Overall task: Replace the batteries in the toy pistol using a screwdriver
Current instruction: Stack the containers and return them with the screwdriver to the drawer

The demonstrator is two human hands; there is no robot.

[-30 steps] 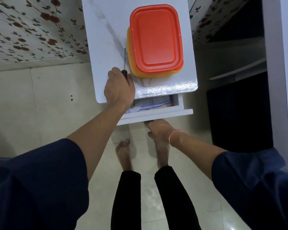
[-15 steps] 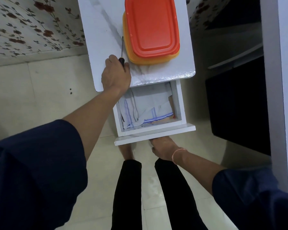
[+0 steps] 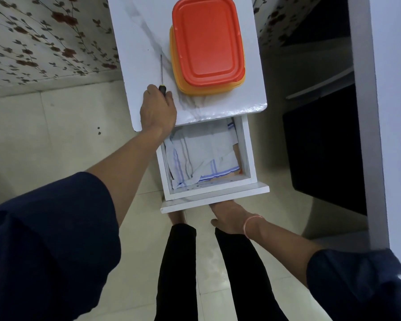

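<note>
The left hand [image 3: 159, 110] is gripping the screwdriver [image 3: 161, 74] by its black handle, fingers curled round it, at the front-left corner of the cabinet top [image 3: 139, 42]. The shaft is pointing toward the back edge and lying just beside the stacked boxes [image 3: 207, 40]. The right hand [image 3: 229, 218] is reaching under the front panel of the drawer [image 3: 215, 195]. Its fingers are hidden behind the panel, so its grip cannot be determined. The drawer is standing open below the top's front edge, and a folded cloth [image 3: 195, 154] is covering most of its bottom. The pistol is not showing anywhere in view. It may be lying under the cloth, but this cannot be confirmed.

Probable faults from this position:

- The drawer is standing far out. Any further pull is risking the drawer leaving its runners and dropping to the floor [image 3: 67, 135].
- The left wrist is overhanging the drawer's back-left corner. A sudden push inward is risking a pinch between the drawer wall and the top.
- The shaft is lying close to the lower box. A sideways lift is risking a knock that shifts the stack toward the top's right edge.
- Searching the cloth while the tool is in hand is risking a snag of the tip in the fabric.
</note>
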